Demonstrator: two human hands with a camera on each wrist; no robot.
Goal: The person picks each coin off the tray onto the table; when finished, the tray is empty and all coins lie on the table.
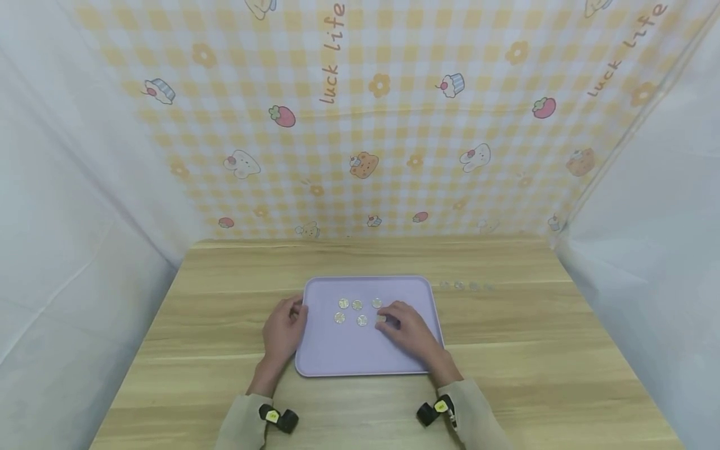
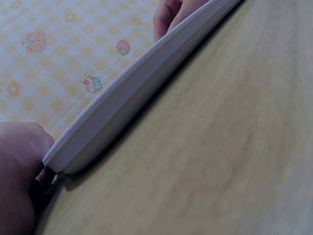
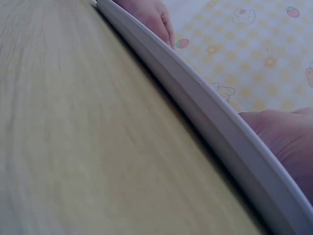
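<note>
Backdrop: yellow-checked cloth [image 1: 413,140] w/ cupcakes, strawberries & animal heads behind the tabletop's far edge; white sheets [image 1: 62,206] either side. Wood-grain tabletop [image 1: 540,350] runs nearer than the view shows.

Lilac tray [image 1: 349,353] sits approx. midway betw. the tabletop's left & right edges, well short of its far edge. Five coins [image 1: 362,320] lie flat in it, 3 in the row nearer the far edge, 2 in the nearer row; mostly gaps betw. them, prob. so fingertips can get round each one.

Right hand [image 1: 410,331] reaches in over the tray's right side. Its grip is narrow, thumb & fingertips pinching one more coin [image 1: 381,319]; a flat disc that small prob. needs a fingertip hold. Can't tell if it's lifted or touching the tray.

Left hand [image 1: 281,328] is on the tray's left rim, its grip apparently round the edge, prob. b/c a light tray could slide.

Row of 4 discs [image 1: 459,285], coin-like, lies outside the tray toward the tabletop's far right corner, evenly spaced, maybe for easy counting.
</note>
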